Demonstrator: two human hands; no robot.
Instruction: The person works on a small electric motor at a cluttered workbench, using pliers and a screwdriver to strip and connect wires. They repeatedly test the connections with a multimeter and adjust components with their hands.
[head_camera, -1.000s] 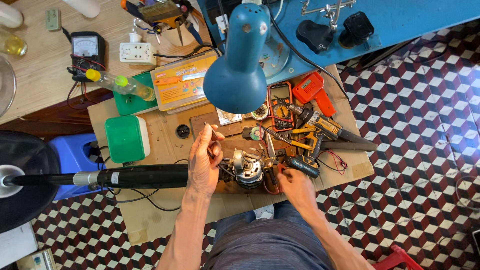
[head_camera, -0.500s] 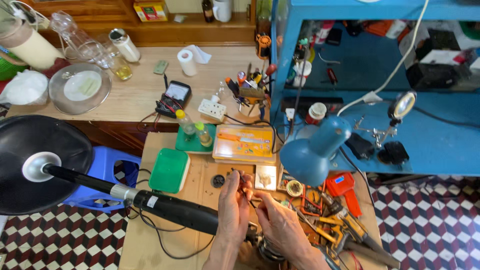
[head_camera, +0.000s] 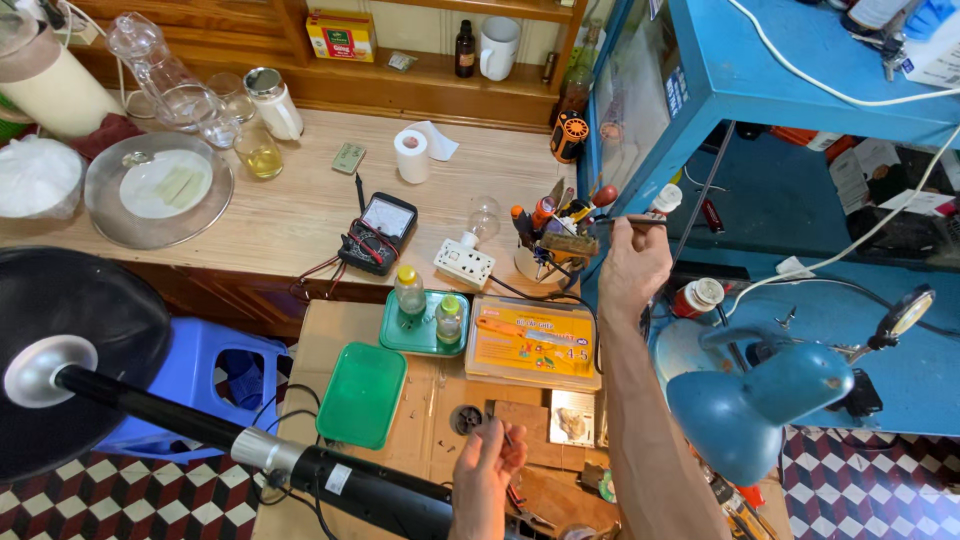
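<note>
The right hand (head_camera: 632, 262) is stretched up, clenched around a soldering iron (head_camera: 640, 222) by the tool holder (head_camera: 545, 240), while the left hand (head_camera: 490, 460) pinches a small part low over the cardboard-topped table (head_camera: 330, 340), so fetching the iron seems underway, needing a careful carry back.

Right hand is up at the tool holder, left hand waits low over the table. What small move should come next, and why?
Probably draw the right hand back down toward the left hand. It already grips a thin tool by the tool holder, while the left hand pinches something small above the table.
</note>
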